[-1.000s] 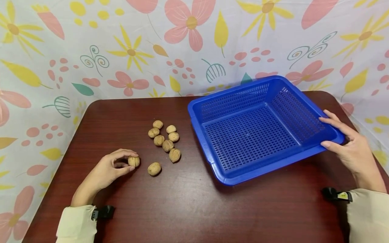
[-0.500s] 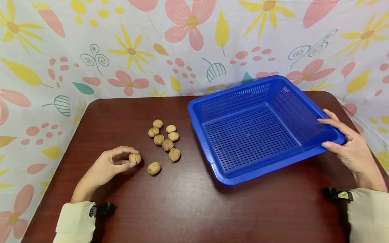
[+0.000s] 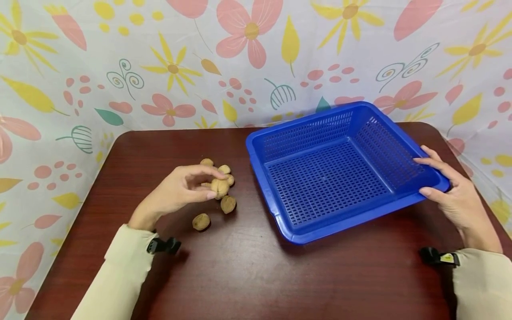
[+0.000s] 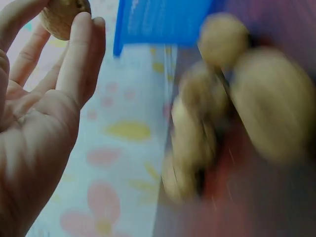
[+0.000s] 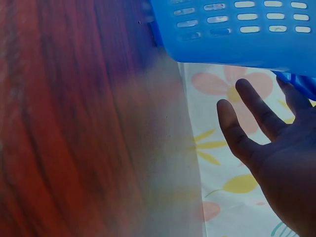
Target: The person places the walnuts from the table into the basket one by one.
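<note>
A walnut (image 3: 219, 188) is pinched between the thumb and fingers of my left hand (image 3: 178, 189), raised over a loose group of walnuts. In the left wrist view the same walnut (image 4: 61, 19) sits at the fingertips, partly cut off by the frame. Several walnuts lie on the table, some hidden behind the hand; one walnut (image 3: 228, 204) is just below the held one and another walnut (image 3: 201, 222) lies nearer the front. My right hand (image 3: 460, 200) holds the near right corner of a blue plastic basket (image 3: 296, 238), thumb and fingers at its rim.
The basket, with slotted walls and bottom, contains nothing visible and stands right of the walnuts on a dark red-brown table (image 3: 240, 275). Behind the table hangs a white cloth (image 3: 152, 44) printed with flowers. Black camera straps sit on both wrists.
My left hand has lifted the walnut and carried it right and away from me, from the table's left side to above the other walnuts. The right hand keeps its hold on the basket.
</note>
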The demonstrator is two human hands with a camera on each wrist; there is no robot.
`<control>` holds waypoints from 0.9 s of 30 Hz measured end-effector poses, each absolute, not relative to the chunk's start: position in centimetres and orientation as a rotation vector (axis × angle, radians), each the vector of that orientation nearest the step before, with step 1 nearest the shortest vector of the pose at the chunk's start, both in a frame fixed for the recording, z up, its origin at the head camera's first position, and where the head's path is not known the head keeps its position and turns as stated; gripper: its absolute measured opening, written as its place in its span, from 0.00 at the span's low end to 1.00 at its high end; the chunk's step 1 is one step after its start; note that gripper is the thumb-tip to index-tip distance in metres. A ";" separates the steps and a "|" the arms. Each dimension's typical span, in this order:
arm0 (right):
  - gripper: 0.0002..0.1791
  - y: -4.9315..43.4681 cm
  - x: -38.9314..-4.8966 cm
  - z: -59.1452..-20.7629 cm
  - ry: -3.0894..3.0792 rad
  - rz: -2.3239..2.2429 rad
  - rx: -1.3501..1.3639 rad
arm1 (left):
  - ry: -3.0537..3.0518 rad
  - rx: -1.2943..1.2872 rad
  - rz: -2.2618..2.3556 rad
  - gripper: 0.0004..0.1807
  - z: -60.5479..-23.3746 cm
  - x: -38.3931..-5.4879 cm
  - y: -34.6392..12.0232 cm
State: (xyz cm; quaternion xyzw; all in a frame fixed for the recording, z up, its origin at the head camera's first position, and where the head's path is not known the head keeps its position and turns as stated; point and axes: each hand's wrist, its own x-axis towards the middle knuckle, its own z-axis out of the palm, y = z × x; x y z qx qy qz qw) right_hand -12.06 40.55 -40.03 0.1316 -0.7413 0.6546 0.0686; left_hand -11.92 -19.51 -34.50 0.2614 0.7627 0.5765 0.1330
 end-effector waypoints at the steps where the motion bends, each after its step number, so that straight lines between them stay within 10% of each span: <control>1: 0.30 40.5 -12.1 -40.1 -2.222 1.984 0.399 | 2.189 0.784 1.669 0.20 -34.1 -12.4 -18.6; 27: 0.30 40.6 -12.2 -40.2 -2.135 2.093 0.412 | 1.724 1.031 1.392 0.22 -29.5 -22.5 5.0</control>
